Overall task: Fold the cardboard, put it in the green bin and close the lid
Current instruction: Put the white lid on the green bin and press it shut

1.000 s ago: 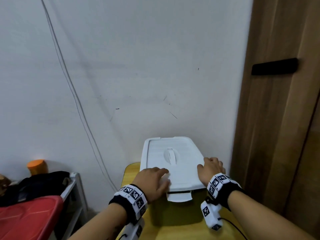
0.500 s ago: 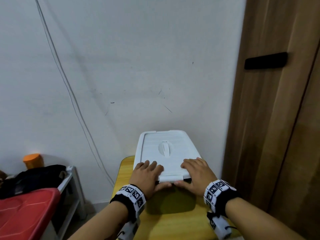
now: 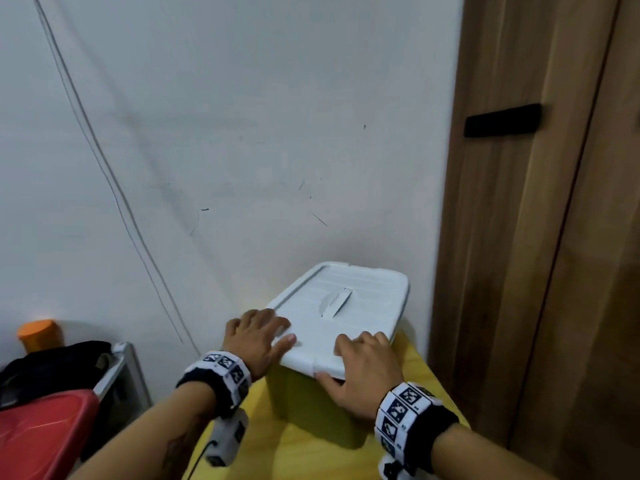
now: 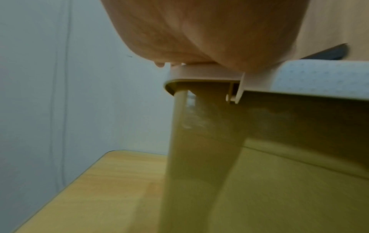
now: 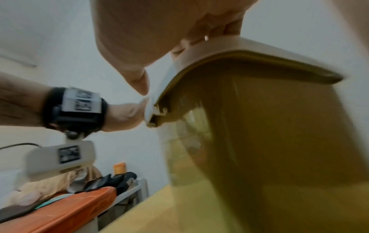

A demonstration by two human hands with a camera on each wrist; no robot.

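Both hands lie flat with fingers extended on the white lid [image 3: 349, 306]: left hand [image 3: 254, 336] at its near-left corner, right hand [image 3: 363, 372] on its near edge, above the green bin [image 3: 311, 407] on the table [image 3: 415, 362]. Left wrist view: the palm [image 4: 199, 31] presses the lid's corner [image 4: 205, 73]. Right wrist view: the thumb [image 5: 137, 80] touches the lid's rim [image 5: 159, 93].

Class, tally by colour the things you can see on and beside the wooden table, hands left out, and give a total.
White: 1, the white plastic lid
Green: 1, the translucent green plastic bin
Orange: 1, the orange-capped container
Red: 1, the red flat case
Black: 1, the black cloth bundle
Total: 5

Left hand [image 4: 199, 31] rests on white lid [image 4: 311, 77] over green bin [image 4: 279, 141]
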